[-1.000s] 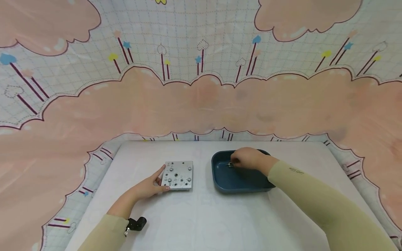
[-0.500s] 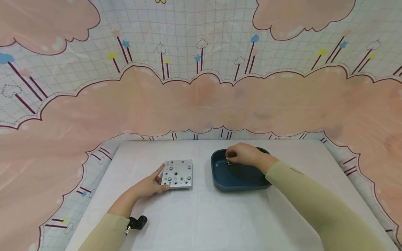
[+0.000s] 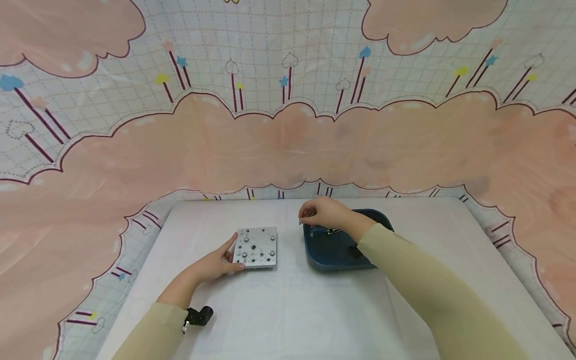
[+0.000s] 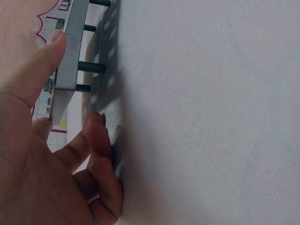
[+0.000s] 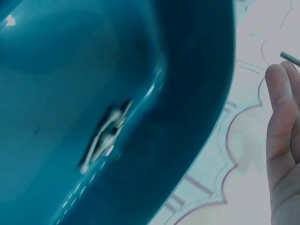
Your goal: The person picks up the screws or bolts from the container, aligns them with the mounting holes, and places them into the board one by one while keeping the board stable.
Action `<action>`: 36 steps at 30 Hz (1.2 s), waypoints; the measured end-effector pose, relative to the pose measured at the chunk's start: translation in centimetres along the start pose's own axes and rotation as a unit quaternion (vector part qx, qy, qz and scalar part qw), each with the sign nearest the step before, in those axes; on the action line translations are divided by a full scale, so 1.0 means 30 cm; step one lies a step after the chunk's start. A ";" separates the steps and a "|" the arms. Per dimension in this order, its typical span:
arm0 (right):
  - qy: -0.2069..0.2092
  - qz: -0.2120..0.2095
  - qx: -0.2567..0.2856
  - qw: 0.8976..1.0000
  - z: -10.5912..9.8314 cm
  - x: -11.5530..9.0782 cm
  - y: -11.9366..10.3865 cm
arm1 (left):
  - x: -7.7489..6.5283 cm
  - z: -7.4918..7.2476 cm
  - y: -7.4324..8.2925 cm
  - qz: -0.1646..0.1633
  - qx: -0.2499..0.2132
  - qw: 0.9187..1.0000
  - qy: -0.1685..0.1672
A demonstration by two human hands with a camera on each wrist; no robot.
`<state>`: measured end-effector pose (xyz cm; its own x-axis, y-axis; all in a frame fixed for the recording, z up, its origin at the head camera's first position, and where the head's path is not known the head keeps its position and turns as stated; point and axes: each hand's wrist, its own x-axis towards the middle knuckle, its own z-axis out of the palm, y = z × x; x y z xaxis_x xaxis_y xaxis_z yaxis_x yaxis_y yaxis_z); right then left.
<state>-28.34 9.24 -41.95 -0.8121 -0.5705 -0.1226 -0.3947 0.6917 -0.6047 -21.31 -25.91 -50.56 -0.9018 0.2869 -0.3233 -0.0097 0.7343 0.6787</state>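
A square silver metal plate with holes and screw heads on its top is held at its left edge by my left hand. In the left wrist view, threaded screws stick out of the plate's underside, just over the white cloth, and the thumb lies on its top face. My right hand, above the left back corner of a dark blue tray, pinches a small thin metal rod between its fingertips. The rod's other end is out of the right wrist view. Several small metal parts lie in the tray.
Dark small pieces lie further right in the tray, partly behind the right forearm. A black wrist-worn device sits at the left cuff. White cloth covers the table, and a patterned curtain hangs behind it.
My right hand has come up out of the tray and moved left to its corner, with the small metal rod in its fingertips. The left hand and the plate stay in place.
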 end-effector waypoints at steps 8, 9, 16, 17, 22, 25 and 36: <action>-0.016 -0.005 0.021 1.000 0.069 0.131 -0.107 | 0.006 -0.011 -0.017 -0.005 -0.006 1.000 -0.001; -0.017 -0.009 0.021 1.000 0.079 0.148 -0.120 | 0.005 -0.013 -0.017 -0.006 -0.006 1.000 -0.001; -0.019 -0.038 0.023 0.999 0.140 0.255 -0.207 | -0.006 -0.021 -0.010 -0.016 -0.002 1.000 -0.004; -0.017 -0.039 0.027 0.999 0.150 0.269 -0.216 | -0.007 -0.022 -0.009 -0.016 0.000 1.000 -0.005; -0.010 -0.027 0.053 0.998 0.203 0.322 -0.252 | -0.010 -0.023 -0.008 -0.019 0.000 1.000 -0.004; -0.002 -0.010 0.050 0.999 0.237 0.340 -0.266 | -0.009 -0.017 -0.009 -0.021 -0.003 1.000 -0.002; 0.030 0.033 0.002 0.999 0.309 0.367 -0.247 | 0.006 -0.007 -0.012 -0.019 -0.007 1.000 0.000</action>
<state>-30.38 -6.28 -46.11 -0.8608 -0.4959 -0.1147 -0.3380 0.7254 -0.5997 -21.57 -26.24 -50.72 -0.9006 0.2584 -0.3494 -0.0510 0.7356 0.6755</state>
